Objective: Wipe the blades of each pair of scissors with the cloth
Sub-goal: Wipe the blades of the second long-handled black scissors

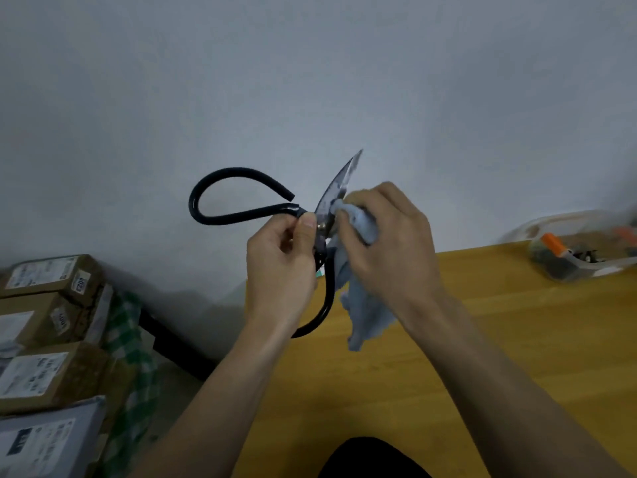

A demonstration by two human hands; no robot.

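Observation:
A large pair of scissors (339,182) with black looped handles is held up in front of the wall, one steel blade pointing up and to the right. My left hand (279,267) grips the scissors near the pivot, thumb pressed by the rivet. My right hand (389,246) holds a light blue cloth (365,312) bunched against the lower part of the blade; the rest of the cloth hangs down below the hand. The second blade is hidden behind the cloth and fingers.
A wooden table (499,339) lies below my hands. A clear plastic container (582,250) with small items and an orange-handled tool sits at its far right. Cardboard parcels (44,339) and a green checked cloth (127,339) are stacked at the left.

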